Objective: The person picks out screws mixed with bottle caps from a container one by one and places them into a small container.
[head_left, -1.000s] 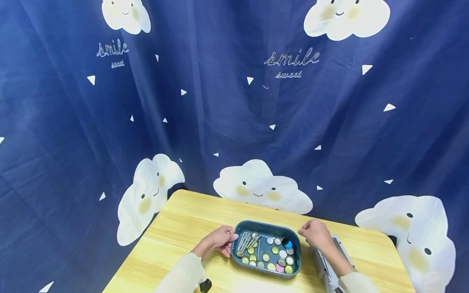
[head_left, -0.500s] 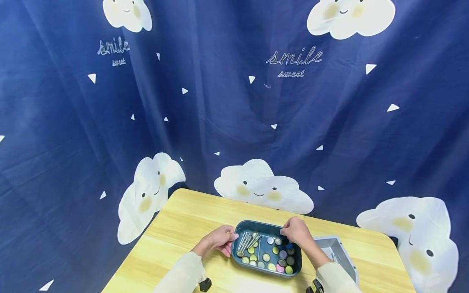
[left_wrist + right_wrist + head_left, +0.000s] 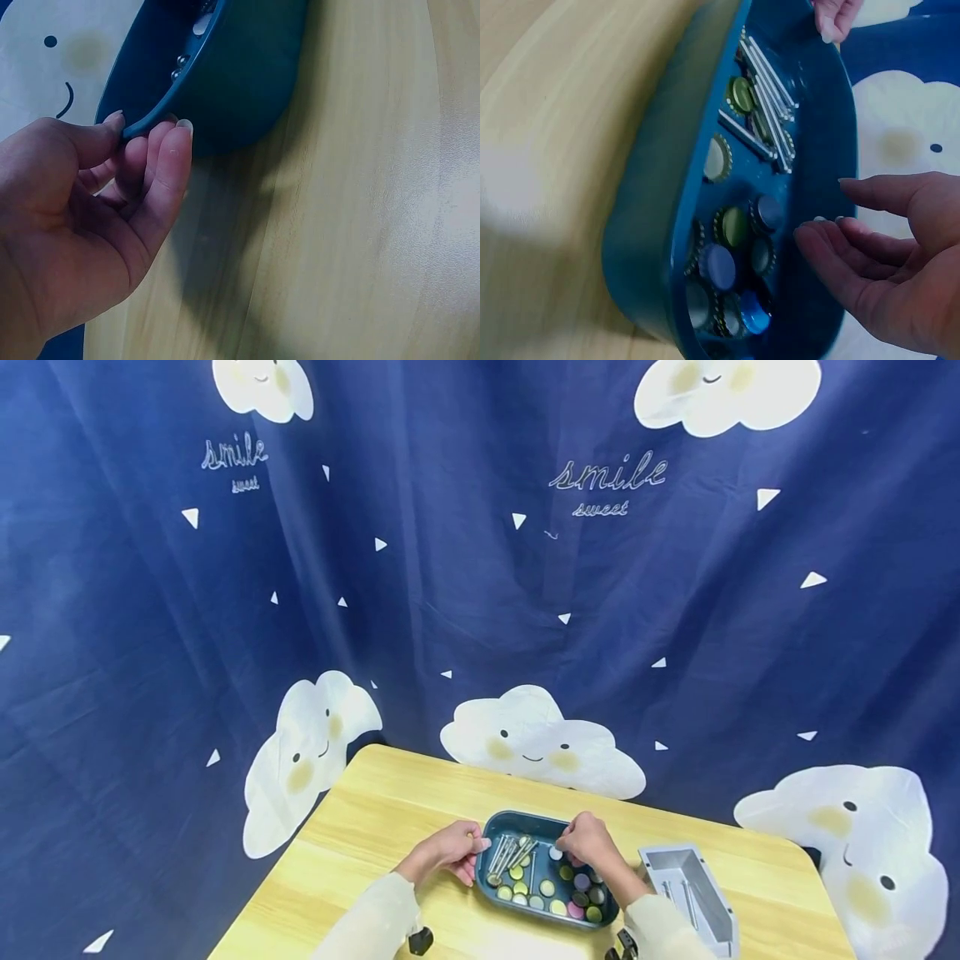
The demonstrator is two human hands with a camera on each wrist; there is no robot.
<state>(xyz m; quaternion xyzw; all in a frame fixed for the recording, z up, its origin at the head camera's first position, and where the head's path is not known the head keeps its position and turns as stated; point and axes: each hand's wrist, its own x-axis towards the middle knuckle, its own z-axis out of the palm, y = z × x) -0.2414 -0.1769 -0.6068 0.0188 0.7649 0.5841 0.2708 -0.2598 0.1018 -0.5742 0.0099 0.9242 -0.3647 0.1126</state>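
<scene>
A dark blue-green plastic bin [image 3: 551,920] stands on the table. My left hand [image 3: 453,850] pinches its left rim, thumb on one side and fingertips on the other, as the left wrist view shows. Several long metal rods [image 3: 769,101] with small heads lie bunched at the bin's left end. Crown bottle caps [image 3: 718,266] in yellow, grey, blue, pink and white are spread over the rest of its floor. My right hand [image 3: 591,842] hovers over the far right part of the bin, thumb and fingers apart with nothing between them. It covers some caps in the head view.
A light grey tray [image 3: 678,860] stands on the wooden table [image 3: 405,793] to the right of the bin, with metal rods [image 3: 690,906] inside. Behind the table hangs a dark blue curtain [image 3: 480,568] with white clouds.
My right hand has moved left from above the grey tray to over the bin, leaving the tray uncovered. My left hand stays at the bin's rim.
</scene>
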